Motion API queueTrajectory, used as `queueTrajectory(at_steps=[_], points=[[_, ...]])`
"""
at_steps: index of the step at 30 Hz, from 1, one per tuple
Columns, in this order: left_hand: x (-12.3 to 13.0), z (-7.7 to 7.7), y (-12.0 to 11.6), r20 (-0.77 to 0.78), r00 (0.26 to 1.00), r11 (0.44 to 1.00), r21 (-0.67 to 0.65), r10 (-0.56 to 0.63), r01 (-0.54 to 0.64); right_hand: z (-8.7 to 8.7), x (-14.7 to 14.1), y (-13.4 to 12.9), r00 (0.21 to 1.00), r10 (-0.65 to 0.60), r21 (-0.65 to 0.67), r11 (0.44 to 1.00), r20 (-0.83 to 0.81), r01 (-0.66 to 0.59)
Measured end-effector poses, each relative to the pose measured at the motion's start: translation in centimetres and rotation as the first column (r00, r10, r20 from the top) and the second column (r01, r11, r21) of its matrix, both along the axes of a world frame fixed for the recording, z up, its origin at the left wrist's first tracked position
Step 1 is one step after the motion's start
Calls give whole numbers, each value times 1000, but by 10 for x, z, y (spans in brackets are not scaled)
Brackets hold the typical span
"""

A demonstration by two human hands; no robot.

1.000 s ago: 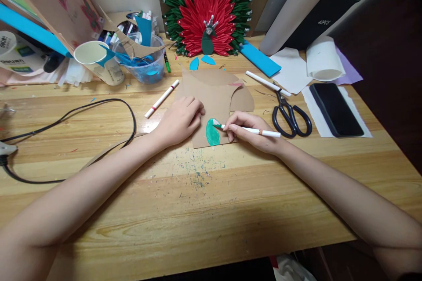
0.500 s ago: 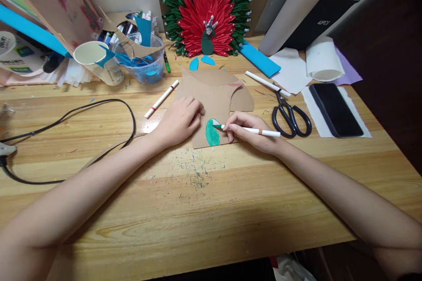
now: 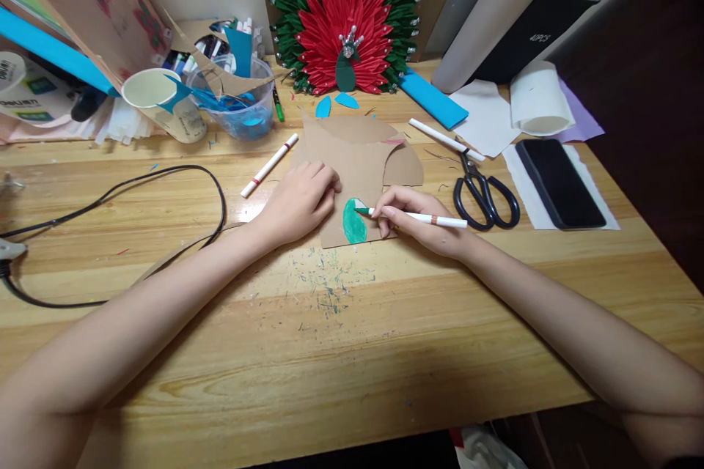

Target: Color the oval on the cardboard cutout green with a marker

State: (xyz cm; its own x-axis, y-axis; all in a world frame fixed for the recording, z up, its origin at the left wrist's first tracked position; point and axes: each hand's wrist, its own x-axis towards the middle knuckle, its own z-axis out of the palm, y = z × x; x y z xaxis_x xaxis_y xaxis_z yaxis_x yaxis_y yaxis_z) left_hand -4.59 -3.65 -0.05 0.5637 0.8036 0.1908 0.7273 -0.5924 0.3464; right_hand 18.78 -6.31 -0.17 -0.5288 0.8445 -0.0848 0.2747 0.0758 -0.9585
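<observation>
My right hand (image 3: 415, 218) is closed round a white marker (image 3: 440, 220) with a green tip. The tip touches a small cutout (image 3: 355, 223), mostly coloured green, with a pale patch near its top right. Beneath the cutout lies brown cardboard (image 3: 352, 161), flat on the table. My left hand (image 3: 308, 198) rests on the left part of the cardboard, its fingers curled together; whether anything is under them is hidden. A capped white marker (image 3: 269, 165) lies left of the cardboard.
Black scissors (image 3: 484, 194) and a phone (image 3: 561, 183) lie to the right on the wooden table (image 3: 341, 381). At the back stand a red and green feathered craft (image 3: 346, 22), a paper cup (image 3: 165, 106) and a plastic tub (image 3: 236, 113). A black cable (image 3: 220, 194) loops at the left.
</observation>
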Motion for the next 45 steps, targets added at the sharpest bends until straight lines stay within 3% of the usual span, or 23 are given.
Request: queueTrajectory(at_steps=[45], points=[[0, -1, 1, -1, 1000, 1000, -4, -2, 2, 3, -2, 0, 1000, 3, -4, 1000, -24, -3]])
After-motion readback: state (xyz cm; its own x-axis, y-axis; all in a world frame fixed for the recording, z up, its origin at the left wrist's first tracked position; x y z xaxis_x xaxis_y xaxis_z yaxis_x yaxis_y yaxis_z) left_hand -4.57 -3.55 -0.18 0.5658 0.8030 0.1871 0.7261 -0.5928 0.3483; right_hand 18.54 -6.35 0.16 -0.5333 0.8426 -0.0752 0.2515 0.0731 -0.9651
